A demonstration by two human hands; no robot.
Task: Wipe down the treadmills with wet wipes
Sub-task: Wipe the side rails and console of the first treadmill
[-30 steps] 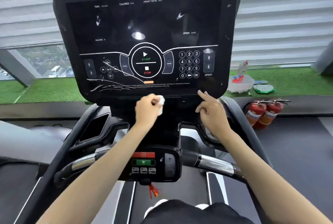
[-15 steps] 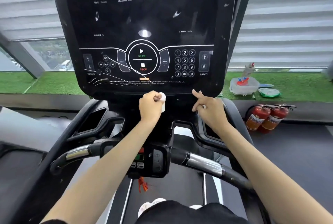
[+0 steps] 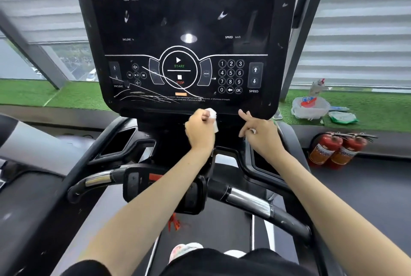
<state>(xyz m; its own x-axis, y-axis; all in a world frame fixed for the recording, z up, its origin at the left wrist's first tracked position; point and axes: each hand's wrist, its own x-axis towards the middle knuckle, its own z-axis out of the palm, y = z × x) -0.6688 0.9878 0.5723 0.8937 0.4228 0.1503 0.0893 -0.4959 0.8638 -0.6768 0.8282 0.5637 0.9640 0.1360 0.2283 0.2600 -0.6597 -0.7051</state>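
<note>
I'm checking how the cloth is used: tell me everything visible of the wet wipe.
The wet wipe is white, soft-looking and crumpled into a wad. The left hand grips it in a fist, so only a bunched end on top and a flap hanging down the hand's right side show. It sits at the lower edge of the treadmill console, just below the screen; whether it presses on the trim cannot be told.

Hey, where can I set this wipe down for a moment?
The left pocket under the console looks bare, and so does the turf left of the console. The turf on the right is crowded with a bag, bottle and pack.
</note>
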